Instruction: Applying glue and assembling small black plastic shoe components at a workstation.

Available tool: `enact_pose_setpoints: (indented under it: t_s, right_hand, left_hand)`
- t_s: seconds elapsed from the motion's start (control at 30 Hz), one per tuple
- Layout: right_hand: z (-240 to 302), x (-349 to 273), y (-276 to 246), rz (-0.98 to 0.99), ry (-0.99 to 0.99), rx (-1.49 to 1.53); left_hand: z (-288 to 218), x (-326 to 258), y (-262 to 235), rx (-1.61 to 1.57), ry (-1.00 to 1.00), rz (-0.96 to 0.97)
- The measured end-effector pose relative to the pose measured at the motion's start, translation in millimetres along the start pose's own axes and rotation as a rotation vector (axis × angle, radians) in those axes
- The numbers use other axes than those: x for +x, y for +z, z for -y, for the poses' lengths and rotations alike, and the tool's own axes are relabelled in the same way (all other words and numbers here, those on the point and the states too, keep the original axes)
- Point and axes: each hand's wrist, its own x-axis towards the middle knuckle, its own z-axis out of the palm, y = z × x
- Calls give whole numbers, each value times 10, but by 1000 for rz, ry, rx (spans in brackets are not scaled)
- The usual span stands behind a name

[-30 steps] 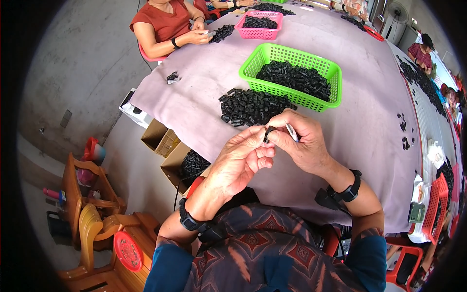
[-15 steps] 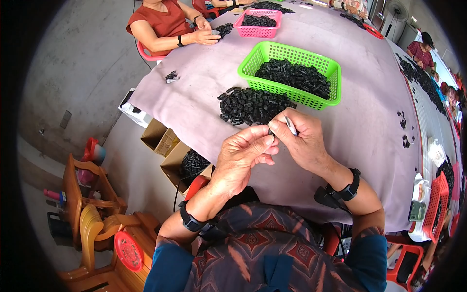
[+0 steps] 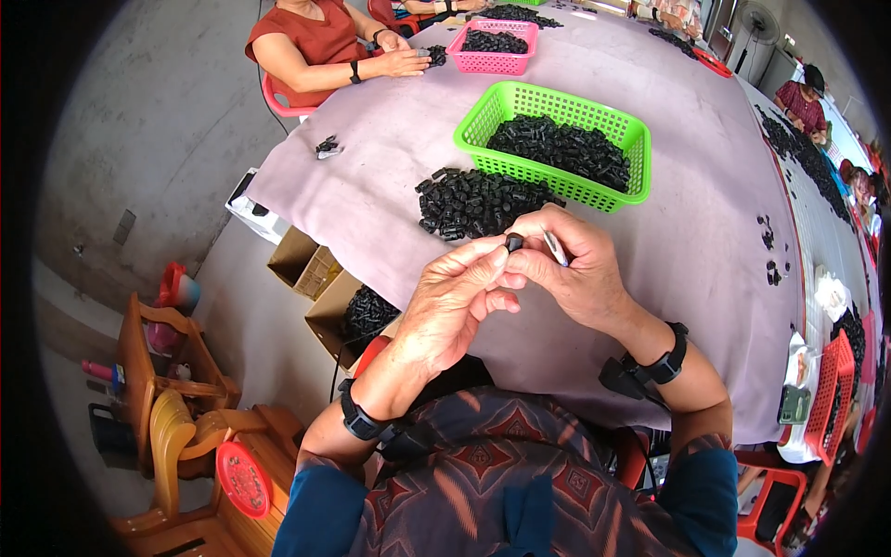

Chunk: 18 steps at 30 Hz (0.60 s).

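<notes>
Between its thumb and fingertips, my left hand pinches a small black cylindrical piece. My right hand is closed on a slim silver tool, which sticks up between thumb and forefinger; its kind is not clear. The right thumb and fingertips meet the black piece, and the two hands touch there. Just beyond them lies a heap of similar black pieces on the pale mauve tablecloth. Behind the heap stands a green perforated basket, partly filled with the same pieces.
A pink basket of black pieces stands farther off, beside a co-worker in a red top. Cardboard boxes sit below the table's left edge. Wooden chairs are at lower left, a red basket at far right.
The black piece now shows more plainly between my fingertips, its rounded end up, as my right thumb has shifted down. The co-worker's hands have moved right, toward their small heap.
</notes>
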Motion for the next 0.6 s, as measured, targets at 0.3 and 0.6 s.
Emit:
enact_pose_setpoints:
  t_s: [0.3,0.6]
  right_hand:
    - [66,3,15,-13,79,83]
    - [59,19,-19,-57,202,169]
  left_hand:
    - [62,30,-70,-66,-15,87]
    - [56,31,-51,-59,-15,117]
